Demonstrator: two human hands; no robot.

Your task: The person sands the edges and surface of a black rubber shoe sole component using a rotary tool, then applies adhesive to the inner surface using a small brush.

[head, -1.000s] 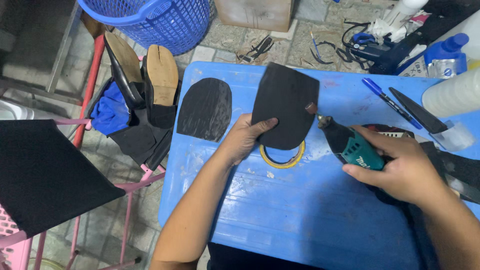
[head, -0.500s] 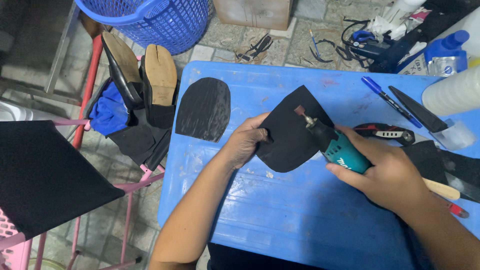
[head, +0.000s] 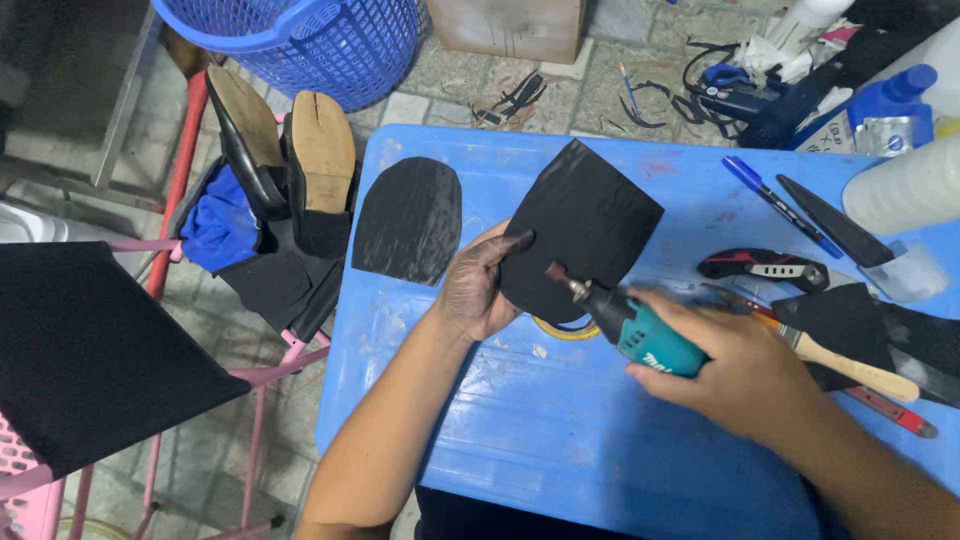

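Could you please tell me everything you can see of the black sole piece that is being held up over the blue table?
The black sole piece is a flat, matt sheet that looks like rubber, rounded at its near end and cut straight at the far end. The left hand grips its left edge, thumb on its face, tilting it above the blue table. The tip of the teal rotary tool, held in the right hand, meets its lower edge.

On the table in front of you, your left hand holds a rubber sheet at its left edge; your right hand, to the right, holds a rotary tool whose tip meets the sheet's lower edge. A tape ring lies under the sheet. A second sole piece lies left of your left hand. A pen, a knife and a brush lie on the right. Off the table's left edge, two shoes rest on a chair, with a basket behind them.
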